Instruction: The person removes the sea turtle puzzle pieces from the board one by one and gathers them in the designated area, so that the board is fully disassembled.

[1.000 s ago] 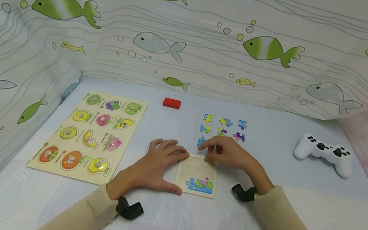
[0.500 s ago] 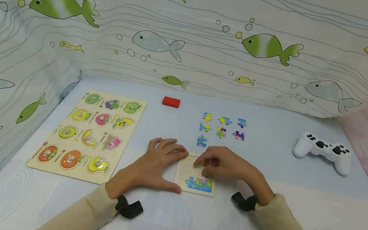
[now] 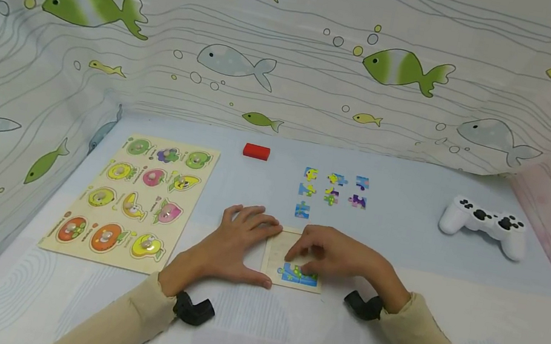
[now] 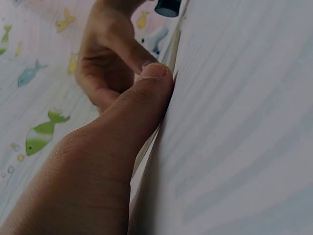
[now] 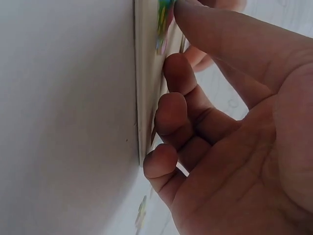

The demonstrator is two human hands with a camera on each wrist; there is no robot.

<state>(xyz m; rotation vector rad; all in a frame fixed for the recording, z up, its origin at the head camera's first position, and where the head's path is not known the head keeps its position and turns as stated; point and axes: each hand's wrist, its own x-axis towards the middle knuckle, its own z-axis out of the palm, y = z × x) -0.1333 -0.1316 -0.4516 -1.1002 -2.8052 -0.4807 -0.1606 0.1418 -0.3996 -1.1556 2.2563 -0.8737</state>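
My left hand (image 3: 240, 249) lies spread with its fingertips and thumb at the left edge of a small square wooden puzzle board (image 3: 276, 246). In the left wrist view its thumb (image 4: 146, 93) rests against the board's edge. Over the board, my right hand (image 3: 335, 253) reaches in with bent fingers, its thumb at the joined jigsaw pieces (image 3: 292, 273) along the bottom. In the right wrist view the thumb meets the edge of a coloured jigsaw piece (image 5: 164, 27), while the other fingers (image 5: 171, 112) curl loosely beside the board. No lifted piece shows between the fingers.
Several loose jigsaw pieces (image 3: 332, 195) lie in rows behind the board. A fruit peg puzzle (image 3: 164, 238) is at the left, a red block (image 3: 256, 151) at the back, and a white game controller (image 3: 484, 226) at the right. Fish-printed sheeting (image 3: 311, 92) walls the table.
My right hand has come from beside the loose pieces down over the board, its thumb now at the joined pieces. The left hand has stayed in place.
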